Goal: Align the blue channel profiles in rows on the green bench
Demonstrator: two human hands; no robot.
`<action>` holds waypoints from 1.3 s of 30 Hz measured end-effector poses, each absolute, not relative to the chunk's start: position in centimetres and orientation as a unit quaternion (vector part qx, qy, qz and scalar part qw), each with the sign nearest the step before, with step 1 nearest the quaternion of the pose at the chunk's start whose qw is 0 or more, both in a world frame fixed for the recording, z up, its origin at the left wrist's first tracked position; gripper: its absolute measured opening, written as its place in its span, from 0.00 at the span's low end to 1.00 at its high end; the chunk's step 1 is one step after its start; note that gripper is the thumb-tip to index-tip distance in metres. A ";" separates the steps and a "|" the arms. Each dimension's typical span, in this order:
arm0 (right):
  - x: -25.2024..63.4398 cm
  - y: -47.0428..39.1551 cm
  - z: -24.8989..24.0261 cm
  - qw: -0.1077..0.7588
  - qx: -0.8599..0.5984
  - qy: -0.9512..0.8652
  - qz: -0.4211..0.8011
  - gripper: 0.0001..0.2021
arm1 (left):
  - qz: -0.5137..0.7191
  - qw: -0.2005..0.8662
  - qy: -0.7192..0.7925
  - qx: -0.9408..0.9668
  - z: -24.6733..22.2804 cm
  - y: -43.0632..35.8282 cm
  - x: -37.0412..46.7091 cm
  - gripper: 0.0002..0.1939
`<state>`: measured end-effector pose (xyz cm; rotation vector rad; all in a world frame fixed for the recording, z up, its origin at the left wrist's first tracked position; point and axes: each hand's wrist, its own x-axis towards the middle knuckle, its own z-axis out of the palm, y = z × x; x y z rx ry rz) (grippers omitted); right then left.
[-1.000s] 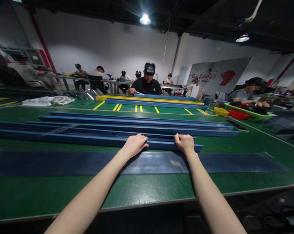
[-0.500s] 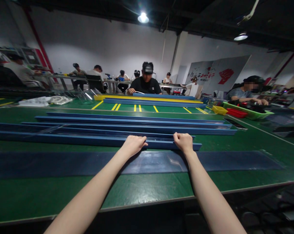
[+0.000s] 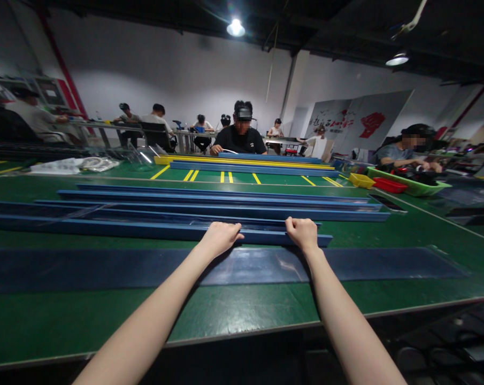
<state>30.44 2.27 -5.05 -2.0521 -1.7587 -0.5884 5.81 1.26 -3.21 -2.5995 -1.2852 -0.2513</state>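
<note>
A long blue channel strip lies across the table, its upright side walls running left to right. My left hand is closed over its near wall around the middle, thumb toward the right. Close to the strip's right end, my right hand is curled over the same channel in a fist. What the fingertips press on inside is hidden. Between my forearms and beyond them, a flat dark-blue strip with a glossy surface lies nearer to me. Just past the gripped channel rest more blue channel strips.
On the green table, yellow and blue strips lie farther back before a seated person. Plastic bags are at left. A yellow bin, red tray and green basket stand right, near a phone.
Both hands stay in the same place on the blue channel strip. The channel and the other strips show no clear movement.
</note>
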 end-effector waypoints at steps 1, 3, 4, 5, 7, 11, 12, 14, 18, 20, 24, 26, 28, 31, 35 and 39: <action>30.4 2.3 -5.0 0.186 -0.729 -0.625 -0.208 0.23 | -0.085 0.115 -0.439 -0.887 -3.2 1.3 5.8 0.12; 30.4 2.3 -5.0 0.184 -0.730 -0.625 -0.206 0.23 | -0.088 0.115 -0.442 -0.885 -3.3 1.3 5.8 0.11; 30.4 2.3 -5.0 0.184 -0.730 -0.625 -0.205 0.23 | -0.091 0.116 -0.444 -0.884 -3.4 1.3 5.8 0.10; 30.5 2.3 -5.0 0.184 -0.730 -0.625 -0.205 0.23 | -0.094 0.116 -0.446 -0.882 -3.4 1.3 5.8 0.10; 30.5 2.3 -5.1 0.185 -0.730 -0.625 -0.206 0.23 | -0.098 0.118 -0.453 -0.878 -3.5 1.3 5.9 0.11; 30.5 2.4 -5.2 0.187 -0.728 -0.626 -0.210 0.22 | -0.101 0.117 -0.464 -0.872 -3.4 1.2 5.9 0.12; 30.5 2.4 -5.2 0.188 -0.726 -0.627 -0.211 0.22 | -0.106 0.115 -0.465 -0.871 -3.5 1.2 5.9 0.12; 30.5 2.4 -5.2 0.190 -0.724 -0.628 -0.212 0.22 | -0.123 0.111 -0.464 -0.870 -3.5 1.2 5.9 0.11; 30.5 2.4 -5.2 0.194 -0.723 -0.627 -0.216 0.22 | -0.173 0.114 -0.444 -0.872 -3.7 1.4 5.7 0.12; 30.5 2.4 -5.2 0.197 -0.722 -0.628 -0.214 0.22 | -0.187 0.114 -0.440 -0.871 -3.8 1.5 5.6 0.13; 30.5 2.4 -5.2 0.198 -0.722 -0.627 -0.215 0.22 | -0.191 0.087 -0.454 -0.866 -3.8 1.8 5.5 0.14; 30.5 2.4 -5.2 0.198 -0.721 -0.628 -0.216 0.22 | -0.190 0.078 -0.461 -0.863 -3.8 1.9 5.6 0.14; 30.5 2.4 -5.2 0.200 -0.720 -0.629 -0.217 0.22 | -0.190 0.080 -0.463 -0.862 -3.9 1.9 5.6 0.14; 30.5 2.4 -5.2 0.199 -0.720 -0.627 -0.220 0.21 | -0.188 0.094 -0.457 -0.864 -4.1 1.9 5.5 0.13; 30.4 2.3 -5.1 0.192 -0.721 -0.628 -0.218 0.22 | -0.180 0.122 -0.435 -0.874 -4.6 1.9 5.5 0.12; 30.3 2.1 -4.9 0.184 -0.716 -0.639 -0.213 0.22 | -0.174 0.137 -0.412 -0.884 -4.9 1.9 5.6 0.10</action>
